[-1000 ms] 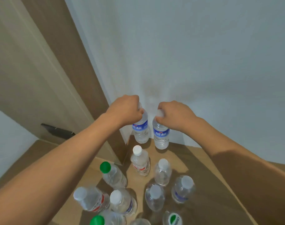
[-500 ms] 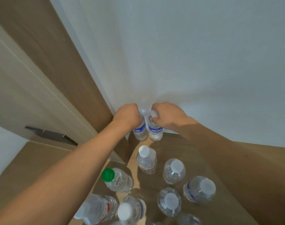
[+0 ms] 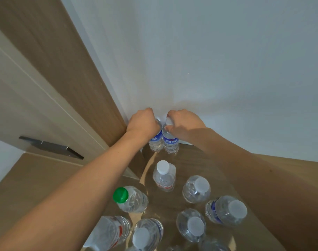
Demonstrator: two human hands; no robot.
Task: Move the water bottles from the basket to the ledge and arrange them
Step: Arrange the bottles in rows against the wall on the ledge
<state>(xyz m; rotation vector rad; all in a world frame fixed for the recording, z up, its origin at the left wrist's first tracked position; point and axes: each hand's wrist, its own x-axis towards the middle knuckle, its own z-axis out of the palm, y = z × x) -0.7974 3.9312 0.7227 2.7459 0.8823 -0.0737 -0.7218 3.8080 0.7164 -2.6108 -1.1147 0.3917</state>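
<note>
Two clear blue-labelled water bottles stand side by side at the far end of the wooden ledge (image 3: 194, 160), against the white wall. My left hand (image 3: 142, 122) grips the top of the left bottle (image 3: 155, 143) and hides its cap. My right hand (image 3: 183, 122) grips the neck of the right bottle (image 3: 171, 144), whose white cap shows between the fingers. Nearer to me several more bottles stand upright on the ledge, among them a white-capped one with a red label (image 3: 163, 175) and a green-capped one (image 3: 130, 198). No basket is in view.
A wooden door frame (image 3: 67, 66) and a beige door with a dark handle (image 3: 51, 147) rise at the left. The white wall (image 3: 209, 60) closes off the back of the ledge. Wooden floor (image 3: 33, 174) lies at the lower left.
Both hands have carried the two blue-labelled bottles farther away from me and closer together, up to the wall at the back corner. The camera has leaned forward over the ledge.
</note>
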